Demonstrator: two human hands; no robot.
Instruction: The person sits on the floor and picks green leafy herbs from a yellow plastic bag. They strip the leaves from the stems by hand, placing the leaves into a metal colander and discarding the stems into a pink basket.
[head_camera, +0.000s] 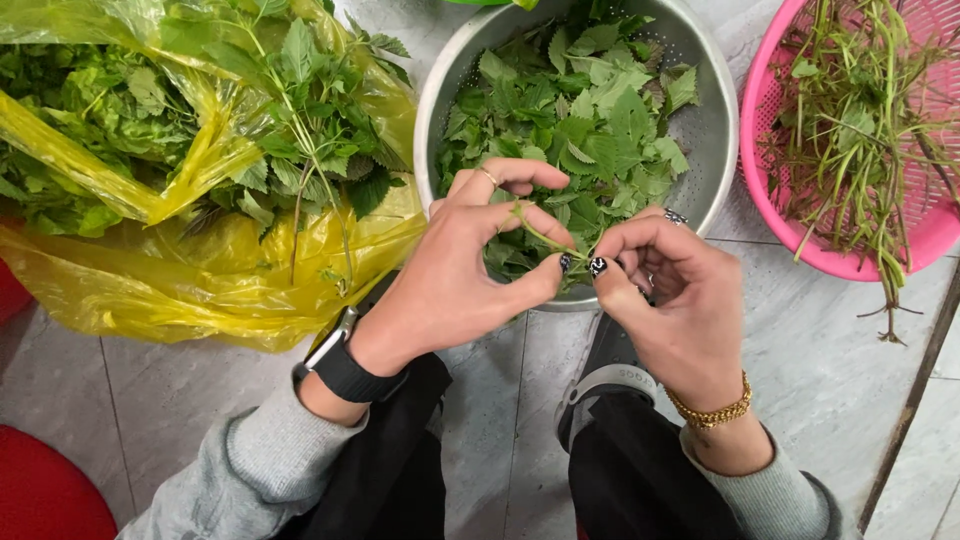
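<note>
My left hand pinches a thin green herb stem between thumb and fingers, just over the near rim of a metal colander full of picked green leaves. My right hand grips the same stem's other end with its dark-nailed thumb and forefinger. Both hands nearly touch at the fingertips. The left wrist wears a black watch, the right a gold chain bracelet.
A yellow plastic bag of leafy herb sprigs lies at the left. A pink basket of stripped stems stands at the right. Grey floor tiles are underneath, with my dark trouser legs and grey shoe below the hands.
</note>
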